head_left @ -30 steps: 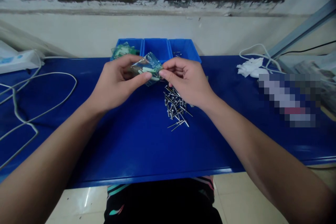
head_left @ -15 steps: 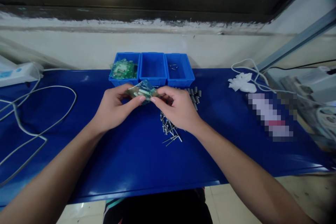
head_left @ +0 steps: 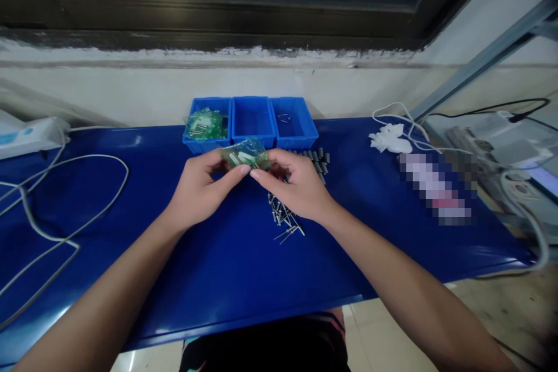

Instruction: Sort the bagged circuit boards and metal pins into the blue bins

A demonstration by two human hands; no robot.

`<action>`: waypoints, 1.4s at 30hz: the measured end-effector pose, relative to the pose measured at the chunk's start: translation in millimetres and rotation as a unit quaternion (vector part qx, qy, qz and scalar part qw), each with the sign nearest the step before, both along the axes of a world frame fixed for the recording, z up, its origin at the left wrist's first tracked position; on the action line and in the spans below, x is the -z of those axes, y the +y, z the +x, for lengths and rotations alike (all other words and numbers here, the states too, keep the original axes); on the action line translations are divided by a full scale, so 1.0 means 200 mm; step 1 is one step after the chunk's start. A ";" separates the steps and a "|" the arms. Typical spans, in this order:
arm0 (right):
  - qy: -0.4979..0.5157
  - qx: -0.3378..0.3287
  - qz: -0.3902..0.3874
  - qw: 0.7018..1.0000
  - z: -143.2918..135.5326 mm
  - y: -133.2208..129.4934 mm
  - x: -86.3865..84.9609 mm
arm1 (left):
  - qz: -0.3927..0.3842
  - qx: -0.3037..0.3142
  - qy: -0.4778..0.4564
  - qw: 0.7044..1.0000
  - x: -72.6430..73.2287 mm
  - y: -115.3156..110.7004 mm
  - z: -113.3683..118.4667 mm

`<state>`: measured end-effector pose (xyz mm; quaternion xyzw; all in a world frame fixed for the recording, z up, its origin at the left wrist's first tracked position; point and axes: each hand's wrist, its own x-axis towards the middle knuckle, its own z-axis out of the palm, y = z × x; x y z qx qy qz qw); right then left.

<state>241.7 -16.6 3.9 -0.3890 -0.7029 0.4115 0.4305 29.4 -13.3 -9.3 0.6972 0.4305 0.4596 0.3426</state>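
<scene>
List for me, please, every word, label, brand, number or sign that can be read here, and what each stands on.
None can be read.
White plastic block, far left: its blue patch is too blurred to read.
Pixelated whitish-and-red item, right: any text is obscured.
Translucent green plastic bag: no legible print.
Three blue plastic bins: no lettering seen.

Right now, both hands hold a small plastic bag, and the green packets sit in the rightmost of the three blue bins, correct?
Not quite: the head view shows the green packets in the leftmost blue bin. The left hand and right hand do both hold the small plastic bag.
</scene>
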 end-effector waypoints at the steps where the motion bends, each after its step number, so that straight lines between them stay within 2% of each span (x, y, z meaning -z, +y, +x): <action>1: -0.006 0.000 -0.002 1.000 0.00 0.00 0.00 | 0.005 0.000 0.008 1.000 0.00 0.00 0.00; 8: -0.053 0.001 0.017 0.998 0.03 0.04 0.05 | 0.051 -0.011 0.082 0.995 -0.01 0.00 0.00; 17: -0.064 0.004 0.070 0.996 0.02 0.02 0.02 | 0.114 -0.036 0.141 0.983 -0.03 -0.03 0.02; 21: -0.069 0.014 0.087 0.994 0.02 0.03 0.03 | 0.205 -0.066 0.177 0.960 -0.04 -0.05 0.02; 26: -0.173 0.047 0.155 0.971 0.06 0.06 0.06 | 0.319 -0.161 0.201 0.912 -0.04 -0.02 -0.05; 30: -0.240 0.040 0.182 0.953 0.07 0.07 0.07 | 0.300 -0.228 0.225 0.898 0.00 0.06 -0.15; 32: -0.268 0.020 0.182 0.946 0.07 0.07 0.07 | 0.274 -0.251 0.268 0.889 0.02 0.12 -0.19; 37: -0.293 -0.014 0.174 0.940 0.07 0.06 0.07 | 0.224 -0.232 0.383 0.866 0.09 0.21 -0.24; 42: -0.288 -0.010 0.175 0.941 0.08 0.07 0.07 | 0.189 -0.238 0.408 0.861 0.09 0.19 -0.19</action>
